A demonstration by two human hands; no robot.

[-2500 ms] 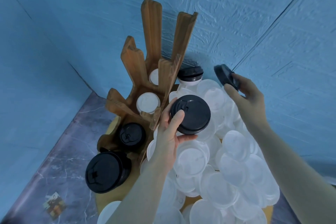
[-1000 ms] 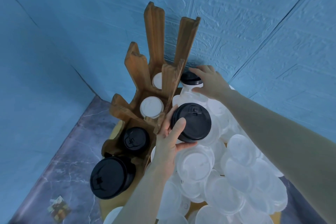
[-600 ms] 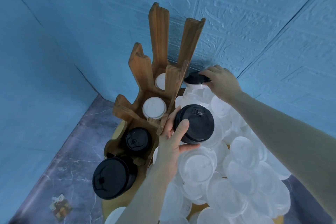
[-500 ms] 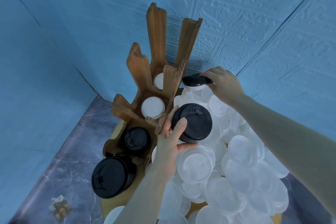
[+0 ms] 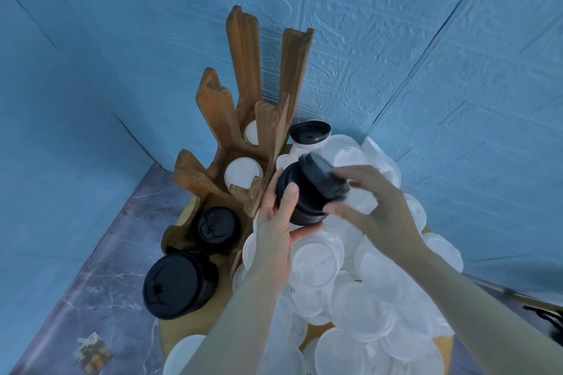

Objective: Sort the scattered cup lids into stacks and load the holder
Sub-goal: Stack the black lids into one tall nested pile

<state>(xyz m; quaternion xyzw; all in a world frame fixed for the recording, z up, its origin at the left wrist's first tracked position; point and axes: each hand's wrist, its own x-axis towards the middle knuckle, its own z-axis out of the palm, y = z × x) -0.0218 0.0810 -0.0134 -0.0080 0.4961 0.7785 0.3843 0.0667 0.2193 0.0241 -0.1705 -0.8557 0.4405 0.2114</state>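
Note:
My left hand (image 5: 275,222) grips a stack of black lids (image 5: 300,202) above the heap of clear lids (image 5: 359,283). My right hand (image 5: 373,207) holds a single black lid (image 5: 324,178), blurred, against the top of that stack. The wooden holder (image 5: 222,119) stands to the left, with white lids (image 5: 242,172) in its upper slots and a black lid stack (image 5: 217,228) in a lower slot. A large black lid stack (image 5: 178,285) lies at the holder's front. Another black lid (image 5: 310,132) sits upside down on a white stack behind.
Blue textured walls close in behind and on both sides. The grey marble counter (image 5: 100,283) runs along the left, with a small picture card (image 5: 93,350) near the front. A round wooden tray (image 5: 195,326) lies under the holder and lids.
My right hand lifted a black lid off the pile at the back and brought it to the stack held by my left hand. The left hand stayed in place.

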